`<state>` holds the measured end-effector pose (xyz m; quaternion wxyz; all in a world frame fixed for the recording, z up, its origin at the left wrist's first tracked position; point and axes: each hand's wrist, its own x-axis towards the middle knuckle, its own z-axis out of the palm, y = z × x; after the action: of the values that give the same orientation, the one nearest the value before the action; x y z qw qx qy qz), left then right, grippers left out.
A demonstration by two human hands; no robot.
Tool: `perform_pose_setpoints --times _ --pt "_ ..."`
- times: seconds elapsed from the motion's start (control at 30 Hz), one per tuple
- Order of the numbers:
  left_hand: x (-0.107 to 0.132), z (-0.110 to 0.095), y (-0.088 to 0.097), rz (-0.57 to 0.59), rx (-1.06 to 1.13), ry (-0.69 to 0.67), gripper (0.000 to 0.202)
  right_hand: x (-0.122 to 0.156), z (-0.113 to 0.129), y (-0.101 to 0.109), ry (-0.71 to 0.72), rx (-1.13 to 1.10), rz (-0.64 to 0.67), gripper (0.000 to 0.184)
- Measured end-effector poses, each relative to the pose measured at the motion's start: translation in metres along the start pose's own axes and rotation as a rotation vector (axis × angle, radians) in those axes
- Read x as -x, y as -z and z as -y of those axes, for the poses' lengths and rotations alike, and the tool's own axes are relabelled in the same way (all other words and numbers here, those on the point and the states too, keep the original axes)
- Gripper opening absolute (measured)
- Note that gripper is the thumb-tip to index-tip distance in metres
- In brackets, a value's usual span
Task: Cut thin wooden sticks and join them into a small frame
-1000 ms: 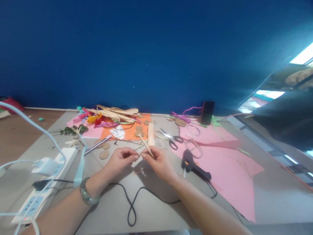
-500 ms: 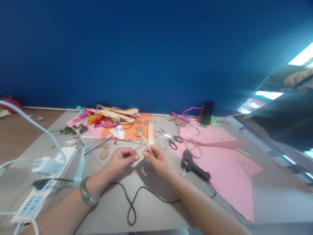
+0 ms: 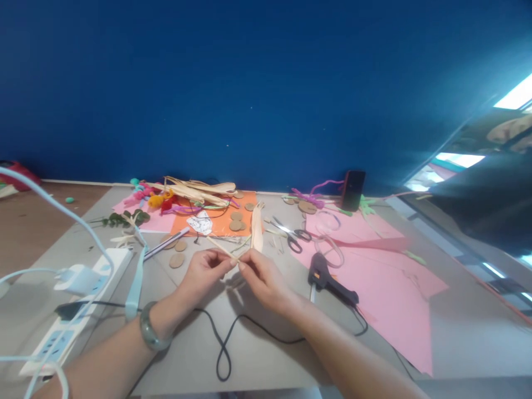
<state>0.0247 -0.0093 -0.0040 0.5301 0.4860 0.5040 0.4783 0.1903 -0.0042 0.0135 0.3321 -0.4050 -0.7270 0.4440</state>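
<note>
Initially, at far left, a white power strip lies on the table, a charger plugged in. The left hand pinches a pale strip, which is held above the table and slants toward the orange sheet. The right hand grips the strip's near end. Further right, scissors lie near a black glue gun, beside pink paper.

Blue wall bhd grey tbl
</note>
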Motion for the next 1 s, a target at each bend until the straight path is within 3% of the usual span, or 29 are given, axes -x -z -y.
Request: perform_pose_setpoints --times 0.23,0.63,0.87,1.0 --pt "0.006 0.004 -0.006 0.0 -0.071 -0.075 0.024 -0.003 -0.002 0.001 -0.141 -0.166 -0.016 0.037" --pt "0.007 0.004 0.0 0.118 -0.103 -0.136 0.021 -0.003 0.001 0.01 -0.435 -0.618 0.202 0.041" --pt "0.006 0.0 0.003 0.155 -0.117 -0.22 0.019 -0.002 0.003 0.013 -0.516 -0.728 0.234 0.039" --pt "0.005 -0.005 0.005 0.105 -0.111 -0.21 0.02 -0.005 0.002 0.028 -0.473 -0.769 0.148 0.038"
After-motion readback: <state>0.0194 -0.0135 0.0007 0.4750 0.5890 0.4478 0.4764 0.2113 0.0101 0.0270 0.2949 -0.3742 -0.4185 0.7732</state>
